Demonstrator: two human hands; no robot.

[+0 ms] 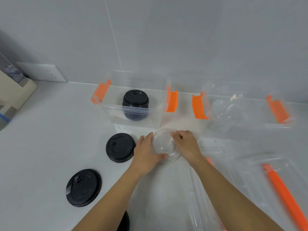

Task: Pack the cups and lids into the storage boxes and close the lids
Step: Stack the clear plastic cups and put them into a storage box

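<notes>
Hands: left hand [146,152] & right hand [187,145] both clamped on round clear ribbed plastic lid [165,147].

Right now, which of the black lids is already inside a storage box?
The black lid stack in the left storage box near the wall. The other two black lids lie flat on the counter, outside any box.

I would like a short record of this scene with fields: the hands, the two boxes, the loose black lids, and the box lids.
left hand: on the clear dome lid, left side
right hand: on the same lid, right side
left box: open, black stack inside
right box: open, clear items inside
loose black lids: two on the counter and
box lids: off, lying near right
</notes>
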